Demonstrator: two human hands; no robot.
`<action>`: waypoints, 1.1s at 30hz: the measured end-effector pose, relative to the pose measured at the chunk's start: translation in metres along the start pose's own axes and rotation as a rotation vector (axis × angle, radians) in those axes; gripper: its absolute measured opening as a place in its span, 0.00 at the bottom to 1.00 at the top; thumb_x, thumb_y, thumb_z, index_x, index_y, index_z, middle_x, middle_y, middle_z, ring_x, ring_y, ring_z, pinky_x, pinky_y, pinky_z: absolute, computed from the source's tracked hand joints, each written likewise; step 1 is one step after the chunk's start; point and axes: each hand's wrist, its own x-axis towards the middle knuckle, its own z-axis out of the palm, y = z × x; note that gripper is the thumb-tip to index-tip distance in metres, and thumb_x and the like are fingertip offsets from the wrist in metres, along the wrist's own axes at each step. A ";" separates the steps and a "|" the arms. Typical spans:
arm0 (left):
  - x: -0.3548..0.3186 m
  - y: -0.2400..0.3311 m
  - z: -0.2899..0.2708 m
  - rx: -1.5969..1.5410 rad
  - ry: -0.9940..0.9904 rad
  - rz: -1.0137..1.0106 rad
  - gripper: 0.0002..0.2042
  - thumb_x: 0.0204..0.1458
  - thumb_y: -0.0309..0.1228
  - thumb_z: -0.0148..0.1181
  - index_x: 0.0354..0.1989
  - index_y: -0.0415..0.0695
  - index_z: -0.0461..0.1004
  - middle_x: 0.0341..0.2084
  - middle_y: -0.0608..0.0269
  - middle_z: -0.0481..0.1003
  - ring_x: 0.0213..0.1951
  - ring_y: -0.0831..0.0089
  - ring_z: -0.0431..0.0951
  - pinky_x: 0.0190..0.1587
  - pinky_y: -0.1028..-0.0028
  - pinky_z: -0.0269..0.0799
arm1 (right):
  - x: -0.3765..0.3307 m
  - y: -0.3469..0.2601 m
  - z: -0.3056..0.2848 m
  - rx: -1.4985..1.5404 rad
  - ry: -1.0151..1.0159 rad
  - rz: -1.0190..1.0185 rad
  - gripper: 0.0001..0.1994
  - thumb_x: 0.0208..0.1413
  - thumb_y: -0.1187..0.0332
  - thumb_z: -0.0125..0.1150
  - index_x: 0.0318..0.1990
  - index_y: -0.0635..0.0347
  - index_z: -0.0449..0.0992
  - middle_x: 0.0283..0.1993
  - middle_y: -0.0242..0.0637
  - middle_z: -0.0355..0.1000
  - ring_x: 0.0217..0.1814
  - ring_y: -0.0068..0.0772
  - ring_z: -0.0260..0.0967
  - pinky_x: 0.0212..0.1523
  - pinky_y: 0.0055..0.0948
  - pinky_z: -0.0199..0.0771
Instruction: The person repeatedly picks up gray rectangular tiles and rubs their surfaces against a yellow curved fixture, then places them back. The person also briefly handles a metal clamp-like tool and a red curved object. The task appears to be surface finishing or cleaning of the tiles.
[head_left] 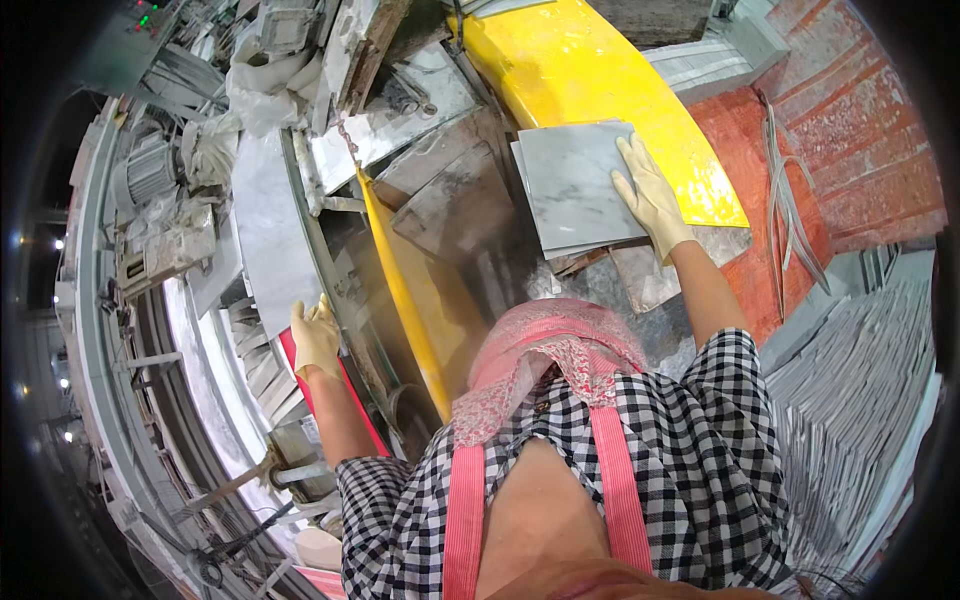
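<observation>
My right hand [648, 190], in a pale yellow rubber glove, lies on the right edge of a small stack of square grey marble tiles [570, 190]. Its fingers are stretched out and apart across the top tile. The tiles rest beside a bright yellow curved sheet. On the left, my gloved left hand [317, 340] is at the near end of a long pale stone slab [268, 220]. Its fingers are loosely bent and apart; whether they touch the slab I cannot tell. A red strip [365, 410] runs beside that hand.
Between my arms hangs a yellow sheet [410, 290] over a dark machine gap. Broken stone pieces [445, 200] lie beyond it. A large yellow cover [600, 80] curves at the far right. Many thin tiles [850, 410] stand stacked at right, near loose grey straps [787, 200]. A motor [150, 175] sits far left.
</observation>
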 end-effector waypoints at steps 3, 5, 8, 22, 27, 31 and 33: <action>0.007 -0.015 -0.008 0.025 0.043 0.042 0.26 0.65 0.51 0.54 0.47 0.34 0.72 0.37 0.57 0.77 0.39 0.71 0.78 0.39 0.78 0.77 | -0.009 0.005 -0.008 -0.033 -0.024 0.015 0.31 0.67 0.54 0.55 0.74 0.53 0.60 0.79 0.54 0.50 0.81 0.53 0.48 0.79 0.40 0.50; 0.006 -0.015 -0.023 -0.015 -0.010 0.057 0.24 0.64 0.51 0.54 0.43 0.37 0.74 0.34 0.60 0.76 0.35 0.72 0.77 0.38 0.79 0.76 | -0.008 0.003 -0.005 -0.037 -0.024 0.017 0.31 0.68 0.54 0.54 0.74 0.54 0.61 0.79 0.53 0.50 0.81 0.53 0.48 0.79 0.41 0.50; 0.011 -0.010 -0.027 0.010 0.006 -0.006 0.19 0.63 0.52 0.56 0.29 0.50 0.72 0.23 0.69 0.70 0.26 0.74 0.71 0.29 0.78 0.70 | -0.009 0.000 -0.005 -0.022 -0.020 0.014 0.30 0.68 0.54 0.54 0.74 0.54 0.61 0.79 0.52 0.51 0.81 0.52 0.47 0.79 0.40 0.49; -0.009 0.018 0.021 -0.078 -0.047 0.287 0.25 0.61 0.53 0.58 0.19 0.51 0.62 0.12 0.69 0.56 0.15 0.75 0.50 0.21 0.74 0.46 | -0.009 0.002 -0.004 -0.023 -0.021 0.011 0.30 0.68 0.52 0.53 0.73 0.53 0.61 0.80 0.52 0.50 0.82 0.51 0.47 0.79 0.41 0.49; -0.057 0.009 0.042 -0.032 -0.098 0.249 0.26 0.62 0.54 0.58 0.17 0.49 0.65 0.08 0.68 0.58 0.09 0.75 0.49 0.17 0.73 0.45 | -0.009 0.003 -0.002 0.018 0.013 0.003 0.30 0.67 0.52 0.54 0.73 0.53 0.62 0.79 0.53 0.51 0.81 0.52 0.48 0.78 0.42 0.50; -0.122 -0.036 0.077 -0.059 -0.180 0.183 0.18 0.63 0.46 0.59 0.27 0.46 0.72 0.10 0.65 0.67 0.07 0.75 0.54 0.14 0.74 0.46 | -0.009 0.000 -0.006 0.030 0.013 0.008 0.30 0.67 0.52 0.55 0.73 0.54 0.62 0.79 0.53 0.52 0.80 0.53 0.49 0.78 0.42 0.50; -0.151 -0.068 0.108 0.010 -0.215 0.188 0.17 0.64 0.45 0.59 0.33 0.43 0.72 0.12 0.66 0.67 0.07 0.78 0.53 0.14 0.75 0.46 | -0.009 -0.001 -0.008 0.037 -0.017 0.034 0.30 0.68 0.53 0.55 0.74 0.54 0.61 0.79 0.54 0.51 0.81 0.53 0.47 0.79 0.41 0.48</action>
